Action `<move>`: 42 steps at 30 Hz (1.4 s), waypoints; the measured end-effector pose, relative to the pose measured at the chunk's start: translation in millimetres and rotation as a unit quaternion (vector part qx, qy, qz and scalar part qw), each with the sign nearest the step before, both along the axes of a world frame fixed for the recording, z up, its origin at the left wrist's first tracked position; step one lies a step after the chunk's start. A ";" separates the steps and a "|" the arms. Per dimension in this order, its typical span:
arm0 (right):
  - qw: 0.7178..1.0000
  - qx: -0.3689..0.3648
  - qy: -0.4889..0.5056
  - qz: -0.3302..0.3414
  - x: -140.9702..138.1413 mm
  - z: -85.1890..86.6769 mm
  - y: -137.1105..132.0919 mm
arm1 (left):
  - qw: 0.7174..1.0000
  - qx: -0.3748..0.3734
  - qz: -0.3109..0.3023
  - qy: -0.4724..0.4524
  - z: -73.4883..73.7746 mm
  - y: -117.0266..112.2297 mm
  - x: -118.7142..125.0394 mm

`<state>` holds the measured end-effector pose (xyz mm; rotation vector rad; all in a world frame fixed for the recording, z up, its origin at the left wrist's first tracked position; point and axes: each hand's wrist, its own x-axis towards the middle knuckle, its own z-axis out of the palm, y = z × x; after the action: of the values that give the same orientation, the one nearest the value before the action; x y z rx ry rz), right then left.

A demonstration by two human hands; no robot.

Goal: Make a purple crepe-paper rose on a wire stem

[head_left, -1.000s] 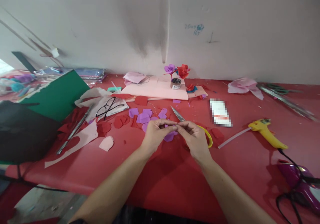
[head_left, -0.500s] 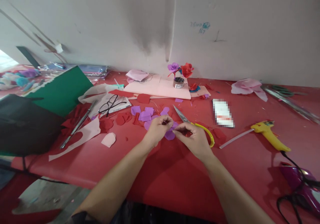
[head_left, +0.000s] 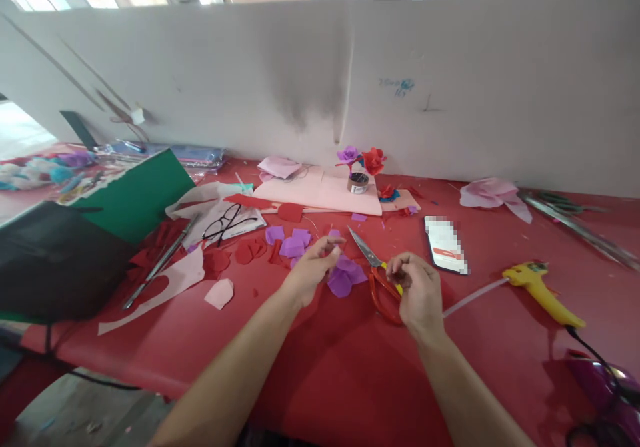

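My left hand (head_left: 311, 268) hovers over the red table (head_left: 350, 367) with thumb and fingers pinched at a purple paper petal (head_left: 345, 276). My right hand (head_left: 418, 288) is curled over the handles of the scissors (head_left: 376, 275), which have red and yellow loops and a blade pointing away toward the wall. More purple petals (head_left: 293, 242) and red petals (head_left: 245, 252) lie scattered just beyond my left hand.
A yellow glue gun (head_left: 543, 286) and a phone (head_left: 445, 244) lie to the right. Black glasses (head_left: 227, 219), green card (head_left: 135, 194) and black card (head_left: 50, 260) sit to the left. Paper roses (head_left: 361, 162) stand on pink sheets (head_left: 320, 192) by the wall.
My hands have parted. The right hand left the purple petal and moved right and down onto the scissors' handles. The left hand keeps the petal. The camera tilted up.
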<state>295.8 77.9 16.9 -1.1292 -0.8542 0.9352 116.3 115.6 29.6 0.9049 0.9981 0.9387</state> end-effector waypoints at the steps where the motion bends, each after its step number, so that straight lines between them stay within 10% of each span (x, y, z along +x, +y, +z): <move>1: 1.000 -0.011 -0.005 -0.001 -0.4 -0.8 1.1 | 0.999 -0.022 -0.010 -0.032 -0.4 0.8 0.1; 11: 0.997 -0.052 -0.055 0.027 -9.6 -1.5 0.0 | 0.980 -0.110 -0.023 -0.164 -12.4 13.0 -3.2; 20: 0.981 0.015 -0.188 0.038 0.7 -8.4 0.9 | 0.966 -0.114 0.101 -0.210 -11.1 30.3 -24.5; 30: 0.773 -0.080 -0.629 0.013 -20.7 -28.3 14.1 | 0.970 -0.134 0.104 -0.177 -9.6 38.6 -35.4; 42: 0.718 -0.127 -0.682 0.057 -46.1 -0.6 86.6 | 0.956 -0.134 0.174 -0.194 -4.4 38.6 -37.8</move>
<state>249.7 164.5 16.3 -2.0409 -2.0280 0.1236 78.5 154.1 25.2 0.3000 0.9269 1.1889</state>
